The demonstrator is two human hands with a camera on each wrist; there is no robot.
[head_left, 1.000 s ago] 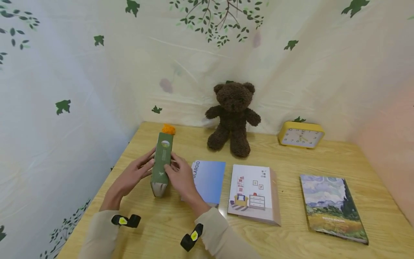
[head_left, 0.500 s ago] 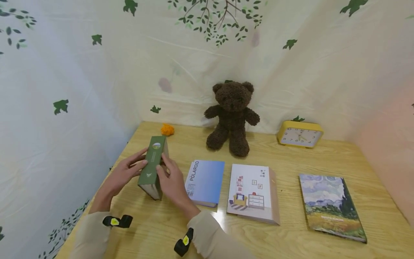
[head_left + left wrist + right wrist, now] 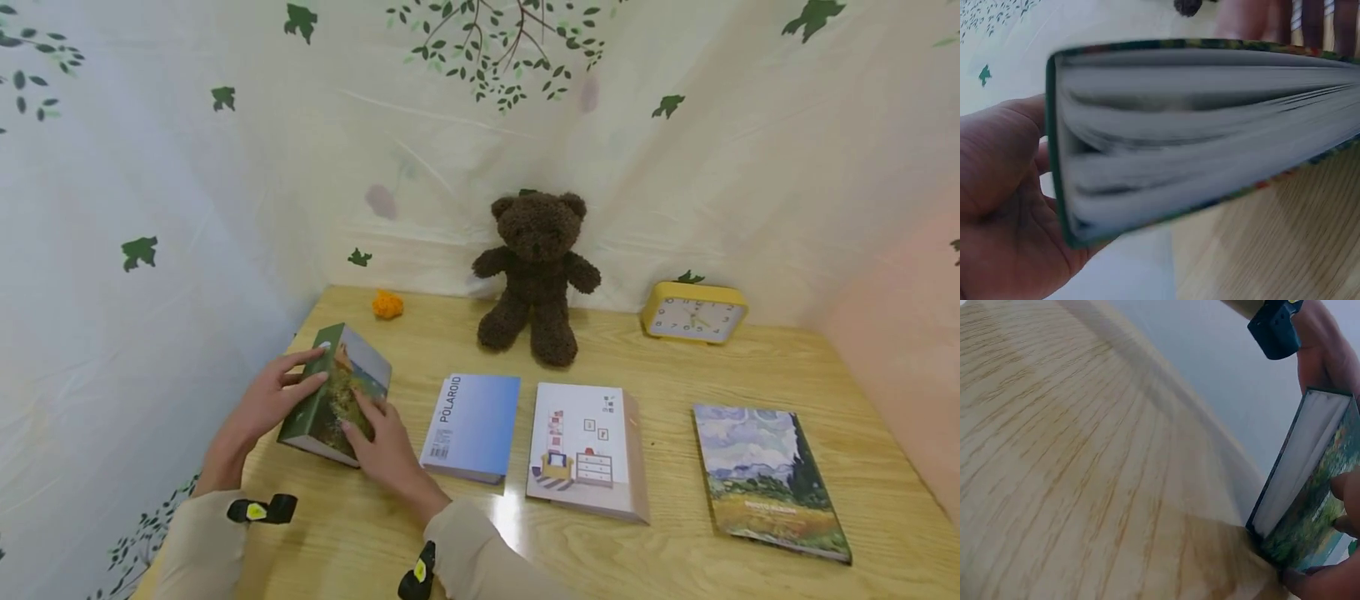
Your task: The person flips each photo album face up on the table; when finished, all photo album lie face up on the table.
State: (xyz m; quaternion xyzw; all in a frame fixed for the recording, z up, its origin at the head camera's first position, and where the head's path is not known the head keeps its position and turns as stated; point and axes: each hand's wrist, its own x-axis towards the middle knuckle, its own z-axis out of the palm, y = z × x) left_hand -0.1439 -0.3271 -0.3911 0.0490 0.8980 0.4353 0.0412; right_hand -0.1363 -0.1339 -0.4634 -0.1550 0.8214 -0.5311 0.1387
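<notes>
A thick green book [image 3: 333,400] with a painted landscape cover leans on the table at the left, its cover turned up to the right. Along its green spine, my left hand [image 3: 262,404] holds it with the thumb and fingers. My right hand [image 3: 390,450] grips it from the cover side, fingertips on the picture and thumb near the lower edge. The left wrist view shows the page block [image 3: 1197,125] edge-on, slightly fanned. Some of the right fingers are cut off by the right wrist view's edge.
A blue POLAROID book [image 3: 480,425], a white book with a furniture drawing [image 3: 581,442] and a photo album [image 3: 768,479] lie in a row. Behind them are an orange item [image 3: 387,304], a brown teddy bear [image 3: 538,267] and a yellow clock [image 3: 695,312]. Cloth hangs around the table.
Both hands have moved left with the green book. It has turned from spine-up to leaning left, so its painted cover now shows. The other things stay put.
</notes>
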